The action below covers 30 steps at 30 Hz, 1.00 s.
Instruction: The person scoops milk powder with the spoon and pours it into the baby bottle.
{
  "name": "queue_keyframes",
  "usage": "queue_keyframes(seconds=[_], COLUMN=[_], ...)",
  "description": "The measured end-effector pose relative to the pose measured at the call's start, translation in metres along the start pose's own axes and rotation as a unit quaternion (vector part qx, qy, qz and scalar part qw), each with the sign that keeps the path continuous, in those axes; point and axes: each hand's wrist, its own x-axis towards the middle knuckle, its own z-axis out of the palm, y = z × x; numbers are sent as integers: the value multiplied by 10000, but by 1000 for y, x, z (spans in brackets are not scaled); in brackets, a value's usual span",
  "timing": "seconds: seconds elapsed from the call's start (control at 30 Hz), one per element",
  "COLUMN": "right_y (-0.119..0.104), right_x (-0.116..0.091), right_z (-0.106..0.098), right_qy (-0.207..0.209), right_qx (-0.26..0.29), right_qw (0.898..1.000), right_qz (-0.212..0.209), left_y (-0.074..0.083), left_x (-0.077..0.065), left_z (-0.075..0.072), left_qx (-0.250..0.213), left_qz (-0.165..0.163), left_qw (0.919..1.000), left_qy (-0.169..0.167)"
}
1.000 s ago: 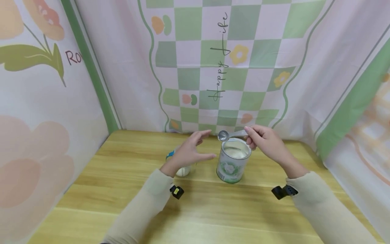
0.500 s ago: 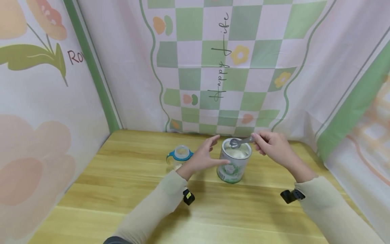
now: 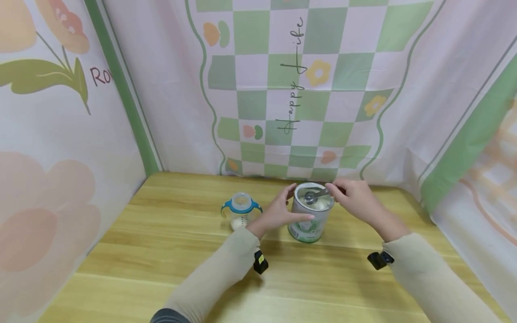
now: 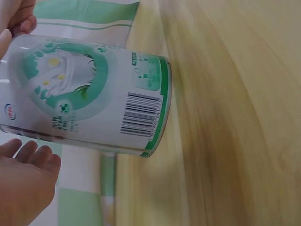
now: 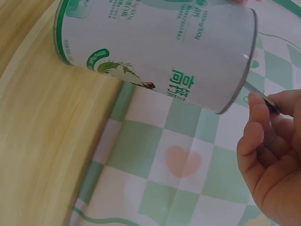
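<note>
My right hand [image 3: 357, 199] pinches the handle of a silvery measuring spoon [image 3: 310, 198], whose bowl is inside the mouth of a white-and-green milk powder can [image 3: 307, 229]. Pale powder [image 3: 323, 204] shows within the can, which stands upright on the table. In the right wrist view, thumb and fingertips grip the spoon handle [image 5: 258, 95] just past the rim. My left hand [image 3: 278, 213] is spread around the can's left side, thumb in front and fingers behind. The left wrist view shows a small gap between these fingers [image 4: 28, 155] and the can [image 4: 84, 94].
A baby bottle [image 3: 241, 219] with blue handles and some pale contents stands uncapped left of the can, partly behind my left wrist. The wooden table [image 3: 133, 251] meets a checked curtain [image 3: 278, 103] at the back. Black cameras sit on both wrists.
The spoon has gone from above the can's rim down into its mouth. My left hand has moved right to the can, uncovering the bottle.
</note>
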Motion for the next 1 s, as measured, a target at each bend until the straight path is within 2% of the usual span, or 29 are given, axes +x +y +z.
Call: queue_keyframes(seconds=[0.13,0.3,0.47,0.77,1.0], right_y=[0,1,-2,-8,-14], right_x=[3,5,7,13,16], right_z=[6,12,14,23,26], right_qy=[53,102,171,-98,-409], right_qx=[-211,-503,-750,-1061,-963], right_qw=[9996,9982,9962,9938,9944], right_qz=[-180,-311,-411,-316,-137], left_y=[-1,-3,-3,-6,-8], left_x=[3,7,10,13,13], left_z=[3,8,12,17,16], left_qx=[-118,-191,-197,-411,-366], left_qz=[-8,198,140,171,244], left_qw=[9999,9995,9997,9990,9989], left_qy=[-28,-134,-78,-71,-158])
